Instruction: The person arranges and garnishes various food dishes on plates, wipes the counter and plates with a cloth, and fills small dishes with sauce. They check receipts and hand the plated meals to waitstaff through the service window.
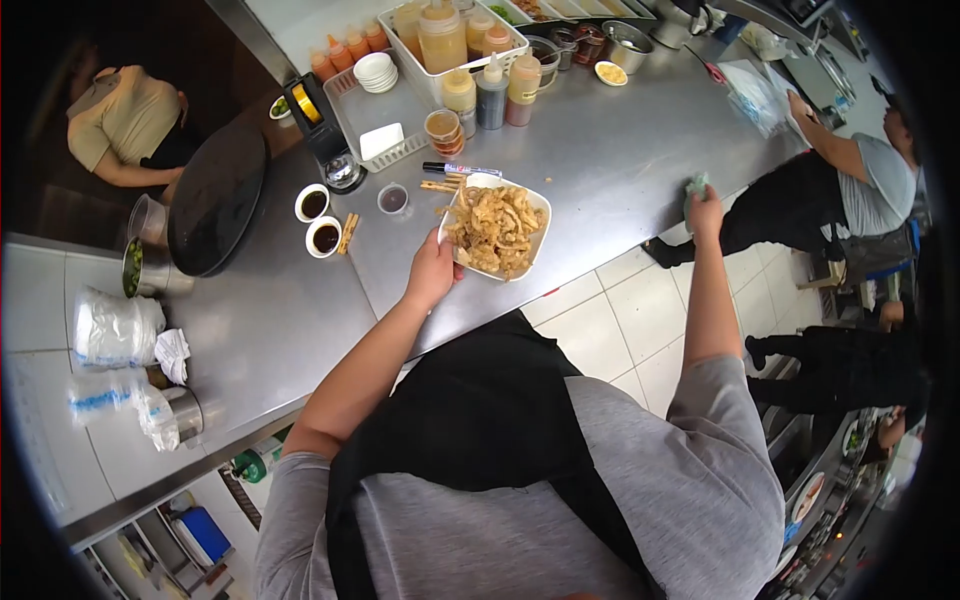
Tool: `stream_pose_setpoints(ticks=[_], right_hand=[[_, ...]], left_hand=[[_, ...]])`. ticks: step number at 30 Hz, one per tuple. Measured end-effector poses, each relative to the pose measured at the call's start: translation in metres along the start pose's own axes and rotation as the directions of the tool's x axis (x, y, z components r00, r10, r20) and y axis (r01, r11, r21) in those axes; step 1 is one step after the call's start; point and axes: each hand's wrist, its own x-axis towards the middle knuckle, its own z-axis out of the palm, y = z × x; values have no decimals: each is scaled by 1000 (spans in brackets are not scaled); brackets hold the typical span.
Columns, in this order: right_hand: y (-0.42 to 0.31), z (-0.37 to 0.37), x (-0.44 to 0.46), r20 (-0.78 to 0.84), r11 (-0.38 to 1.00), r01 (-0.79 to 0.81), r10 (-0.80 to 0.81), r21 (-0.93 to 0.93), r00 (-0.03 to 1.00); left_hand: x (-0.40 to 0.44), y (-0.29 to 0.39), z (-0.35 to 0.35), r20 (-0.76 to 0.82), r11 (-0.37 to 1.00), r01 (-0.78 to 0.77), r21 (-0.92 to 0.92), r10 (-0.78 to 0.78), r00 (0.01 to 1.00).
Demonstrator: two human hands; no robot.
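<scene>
My left hand [434, 272] grips the near left edge of a white square bowl [538, 222], its fingers partly hidden beneath. Golden fried pieces [497, 230] are heaped in the bowl, at the counter's front edge. Off to the right, my right hand [706, 212] is closed on a crumpled pale green cloth [697, 186] at the edge of the steel counter [620, 150]. Behind the bowl lie a black marker [462, 169] and some brown sticks [440, 186]. Left of it stand a small clear cup [393, 199] and two white cups of dark sauce [323, 237].
Squeeze bottles [491, 95] and a white basket [340, 110] line the counter's back, beside a tape dispenser [318, 115]. A round black tray [218, 200] leans at left. One person [858, 165] works at the right; another [130, 115] stands beyond the counter.
</scene>
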Motion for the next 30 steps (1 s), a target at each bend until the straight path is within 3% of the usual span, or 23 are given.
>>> stream_pose_setpoints(ticks=[2, 5, 8, 10, 12, 14, 16, 18, 20, 21, 22, 25, 26, 28, 30], right_hand=[[-6, 37, 6, 50, 962, 251, -247, -110, 968], [-66, 72, -18, 115, 886, 442, -458, 143, 881], [-116, 84, -47, 236, 740, 564, -660, 367, 713], [-139, 78, -67, 343, 665, 579, -744, 472, 574], [-147, 67, -95, 486, 620, 535, -784, 574, 386], [-145, 44, -128, 752, 750, 300, -645, 590, 135], [-163, 14, -144, 871, 778, 400, -385, 485, -305], [-182, 1, -156, 903, 765, 482, -329, 426, -277], [-209, -1, -154, 877, 643, 731, -462, 229, 131], [-225, 3, -152, 816, 589, 780, -546, 212, 190], [-236, 15, -155, 787, 541, 822, -580, 176, 213], [-261, 66, -181, 645, 360, 927, -735, 106, 211], [-266, 86, -190, 643, 360, 927, -736, 107, 212], [-274, 113, -204, 271, 213, 929, -954, 302, 130], [-273, 120, -209, 321, 258, 918, -934, 301, 157]], left_hand=[[-4, 0, -2, -19, 999, -17, 52, 18, 1000], [-20, -7, -17, -35, 994, -18, 108, 22, 999], [-47, -19, -42, -82, 997, 28, 72, -22, 996], [-59, -29, -63, -86, 987, 157, 26, -154, 984], [-67, -38, -78, -99, 987, 159, -14, -160, 982], [-71, -42, -85, -121, 986, 156, -60, -163, 979], [-71, -41, -90, -197, 992, 110, -55, -119, 973], [-64, -47, -95, -267, 998, 55, -40, -63, 961], [-55, -56, -98, -328, 1000, -3, -15, -2, 945], [-50, -61, -100, -363, 996, -68, 64, 86, 928], [-46, -63, -101, -390, 981, -129, 146, 176, 904], [-39, -63, -102, -368, 991, -92, 101, 123, 922], [-39, -61, -102, -369, 990, -93, 102, 124, 921], [-43, -54, -103, -328, 999, -52, 9, 52, 943], [-48, -50, -101, -337, 999, -33, -39, 18, 941]])
